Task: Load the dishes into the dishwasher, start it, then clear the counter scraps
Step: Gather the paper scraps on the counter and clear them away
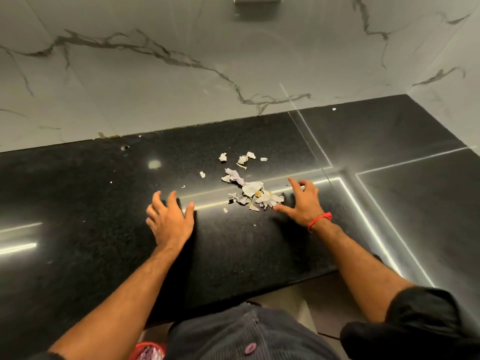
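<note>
We flank the paper scraps (249, 188) on the black tabletop (91, 203), left hand (170, 219) at eight o'clock, right hand (302, 203) at three, fingers spread, holding nothing; we should sweep inward, catching strays.

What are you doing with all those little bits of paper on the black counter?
A person is tidying up. Both hands are spread open on the black counter, the left hand to one side of a pile of torn paper scraps and the right hand on the other, its thumb by the pile's edge. It looks as if they are about to sweep the scraps together. A few small bits lie farther back, near the marble wall. Nothing is picked up yet.
</note>
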`<state>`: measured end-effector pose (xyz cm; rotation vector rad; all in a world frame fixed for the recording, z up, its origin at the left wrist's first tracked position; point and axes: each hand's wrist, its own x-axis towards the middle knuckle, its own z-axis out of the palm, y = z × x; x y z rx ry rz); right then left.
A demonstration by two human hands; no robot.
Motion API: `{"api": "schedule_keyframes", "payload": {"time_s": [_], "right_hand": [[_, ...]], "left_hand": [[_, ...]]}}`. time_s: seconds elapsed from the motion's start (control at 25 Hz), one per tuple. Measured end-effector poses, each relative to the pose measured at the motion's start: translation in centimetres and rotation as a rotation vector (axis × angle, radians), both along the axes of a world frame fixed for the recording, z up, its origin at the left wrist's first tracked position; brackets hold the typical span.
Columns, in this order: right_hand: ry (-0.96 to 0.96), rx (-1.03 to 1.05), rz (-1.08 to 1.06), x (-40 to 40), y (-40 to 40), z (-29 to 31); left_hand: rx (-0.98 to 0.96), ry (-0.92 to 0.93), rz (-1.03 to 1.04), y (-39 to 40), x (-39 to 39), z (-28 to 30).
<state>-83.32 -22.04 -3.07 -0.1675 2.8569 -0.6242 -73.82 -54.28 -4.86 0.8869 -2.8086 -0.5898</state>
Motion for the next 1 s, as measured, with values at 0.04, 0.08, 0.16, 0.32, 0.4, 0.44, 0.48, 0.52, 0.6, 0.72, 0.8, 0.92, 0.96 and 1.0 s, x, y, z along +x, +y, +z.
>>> {"api": "schedule_keyframes", "payload": {"time_s": [0.04, 0.08, 0.16, 0.32, 0.4, 0.44, 0.48, 0.52, 0.6, 0.72, 0.8, 0.92, 0.96, 1.0], "right_hand": [[-0.035, 0.060, -0.010, -0.6, -0.3, -0.1], [-0.060, 0.105, -0.014, -0.9, -1.0, -0.3], [-0.080, 0.084, -0.012, -1.0, -3.3, -0.6], [-0.122, -0.231, -0.073, -1.7, -6.8, 0.4], [-0.150, -0.191, -0.063, -1.7, -5.6, 1.3], [-0.190, -0.121, -0.039, -1.3, -4.8, 1.4], [-0.231, -0.051, -0.001, -0.7, -4.5, 1.2], [-0.255, -0.013, 0.031, 0.2, -4.5, 1.0], [-0.239, -0.058, 0.093, 1.4, -5.7, 0.2], [-0.273, -0.462, 0.006, -0.7, -6.2, 0.5], [-0.177, -0.432, -0.003, -3.6, -5.0, 1.3], [-0.069, -0.295, 0.029, -7.8, -3.6, 1.9], [-0.084, -0.265, 0.072, -8.9, -3.6, 1.9], [-0.101, -0.221, 0.137, -9.7, -4.0, 1.8]], "left_hand": [[0.024, -0.053, 0.008, -0.3, -0.7, -0.1], [0.034, -0.073, -0.015, 0.1, -1.4, -0.2], [0.148, -0.039, -0.167, 2.0, -2.7, -0.3], [0.560, 0.138, -0.413, 5.5, -5.4, 1.1], [0.479, 0.147, -0.349, 3.7, -6.2, 1.5], [0.399, 0.085, -0.314, 2.6, -6.1, 1.2], [0.331, -0.010, -0.300, 1.8, -5.8, 1.0], [0.325, -0.087, -0.318, 1.7, -5.5, 0.9], [0.487, -0.100, -0.366, 3.3, -5.2, 0.8], [0.770, 0.119, -0.261, 5.8, -7.3, 1.3], [0.506, 0.210, -0.207, 4.7, -9.8, 1.5], [0.140, 0.053, -0.159, 1.6, -13.4, 1.2], [0.163, -0.041, -0.178, 1.5, -14.1, 1.3], [0.186, -0.108, -0.238, 2.2, -14.6, 1.2]]}}
